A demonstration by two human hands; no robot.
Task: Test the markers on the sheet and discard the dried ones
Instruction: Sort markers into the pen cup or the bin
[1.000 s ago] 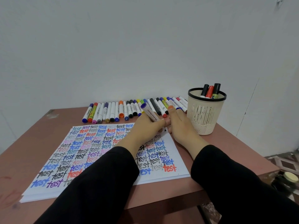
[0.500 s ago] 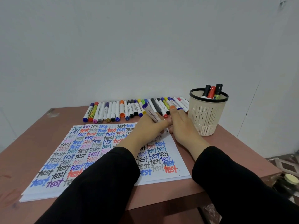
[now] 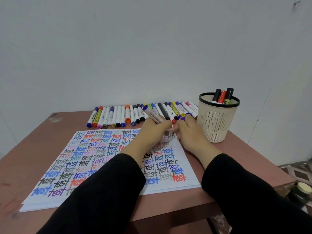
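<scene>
Left hand (image 3: pixel 152 130) grips a marker (image 3: pixel 153 116), tip hidden; right hand (image 3: pixel 190 132) beside it, grip impossible to tell

reddish-brown table (image 3: pixel 50 146) | plain white wall (image 3: pixel 152 48) behind | patterned floor tiles (image 3: pixel 298 173) at right | cream-lidded jar (image 3: pixel 303 188) low at right edge

marker (image 3: pixel 154 116) tip hidden, sheet (image 3: pixel 87 154) partly under sleeves (image 3: pixel 108 191), jar (image 3: pixel 303 189) blurred
</scene>
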